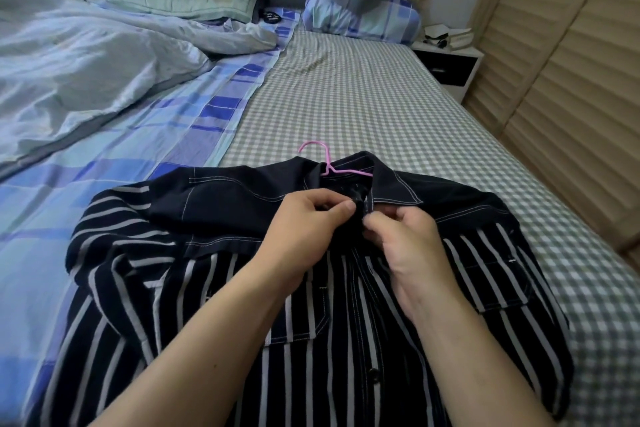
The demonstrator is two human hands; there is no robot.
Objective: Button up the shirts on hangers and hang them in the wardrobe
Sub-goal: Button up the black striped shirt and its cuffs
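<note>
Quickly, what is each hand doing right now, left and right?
Left hand: pinches the shirt placket just below the collar.
Right hand: pinches the other edge of the placket at the same spot.

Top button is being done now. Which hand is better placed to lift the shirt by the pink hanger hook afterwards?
Probably the right hand: the pink hanger hook pokes out of the collar of the striped shirt just beyond it, while the left hand, also pinching the placket, sits slightly further left.

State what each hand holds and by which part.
Both the left hand and right hand pinch the striped shirt at its front placket, just below the collar.
</note>
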